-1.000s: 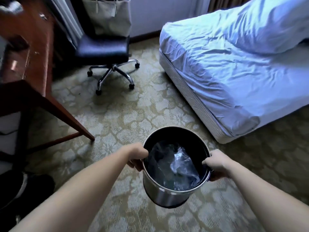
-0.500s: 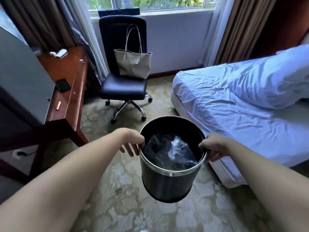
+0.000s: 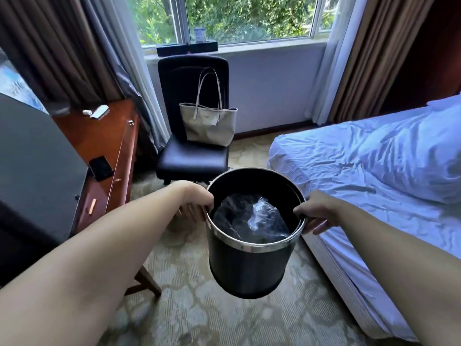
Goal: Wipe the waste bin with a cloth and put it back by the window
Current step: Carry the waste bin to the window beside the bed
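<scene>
I hold a round black waste bin (image 3: 245, 270) with a silver rim in the air above the carpet, tilted slightly toward me. My left hand (image 3: 197, 203) grips its left rim, thumb inside. On the opposite side my right hand (image 3: 315, 213) grips the right rim. Inside the bin lies crumpled clear plastic (image 3: 260, 218) over something dark. The window (image 3: 239, 18) is straight ahead at the far wall. No cloth is in view.
A black office chair (image 3: 193, 156) with a beige tote bag (image 3: 208, 123) stands under the window. A wooden desk (image 3: 99, 143) with a dark screen (image 3: 37, 166) runs along the left. A white bed (image 3: 374, 171) fills the right. Patterned carpet (image 3: 252, 146) lies between chair and bed.
My view has lifted from the floor toward the window. The bin, held by both hands, has come closer to the chair and window.
</scene>
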The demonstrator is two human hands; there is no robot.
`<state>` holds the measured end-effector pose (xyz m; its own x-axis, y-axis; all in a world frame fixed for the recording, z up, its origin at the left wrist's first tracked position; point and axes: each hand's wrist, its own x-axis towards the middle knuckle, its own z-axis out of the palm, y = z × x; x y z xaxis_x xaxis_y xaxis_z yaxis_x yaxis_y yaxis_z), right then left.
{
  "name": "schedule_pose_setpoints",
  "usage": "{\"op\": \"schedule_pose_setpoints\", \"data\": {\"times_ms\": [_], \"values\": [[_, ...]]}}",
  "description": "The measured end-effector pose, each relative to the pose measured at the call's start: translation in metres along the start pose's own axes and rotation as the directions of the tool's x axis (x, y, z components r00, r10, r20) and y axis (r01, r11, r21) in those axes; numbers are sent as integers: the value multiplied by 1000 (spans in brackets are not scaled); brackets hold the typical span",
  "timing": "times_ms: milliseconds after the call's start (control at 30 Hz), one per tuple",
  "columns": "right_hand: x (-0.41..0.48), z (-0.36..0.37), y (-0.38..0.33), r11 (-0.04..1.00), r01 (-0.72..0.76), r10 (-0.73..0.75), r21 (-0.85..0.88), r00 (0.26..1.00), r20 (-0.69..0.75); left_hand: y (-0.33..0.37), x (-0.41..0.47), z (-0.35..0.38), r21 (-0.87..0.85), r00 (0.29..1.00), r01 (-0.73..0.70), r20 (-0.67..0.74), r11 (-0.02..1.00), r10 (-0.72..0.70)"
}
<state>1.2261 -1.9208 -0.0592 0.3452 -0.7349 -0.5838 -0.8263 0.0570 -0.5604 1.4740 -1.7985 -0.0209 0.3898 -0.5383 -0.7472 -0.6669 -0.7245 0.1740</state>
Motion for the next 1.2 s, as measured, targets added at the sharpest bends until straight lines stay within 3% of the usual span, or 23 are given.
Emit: {"op": "schedule_pose_setpoints", "data": {"times_ms": [733,1067,1200], "values": [[210,-198,-103,997,49,-55,-56,993,-101,174,135,-177,-160,984,-175,-60,972,167],[308,-238,-178,1000,0,-3,-21,991,-135,211,223,-294,-25,971,-237,-39,971,235],[346,-253,-219,1000,-4,3,-1,989,-149,216,263,-347,-54,979,-204,-38,977,203]]}}
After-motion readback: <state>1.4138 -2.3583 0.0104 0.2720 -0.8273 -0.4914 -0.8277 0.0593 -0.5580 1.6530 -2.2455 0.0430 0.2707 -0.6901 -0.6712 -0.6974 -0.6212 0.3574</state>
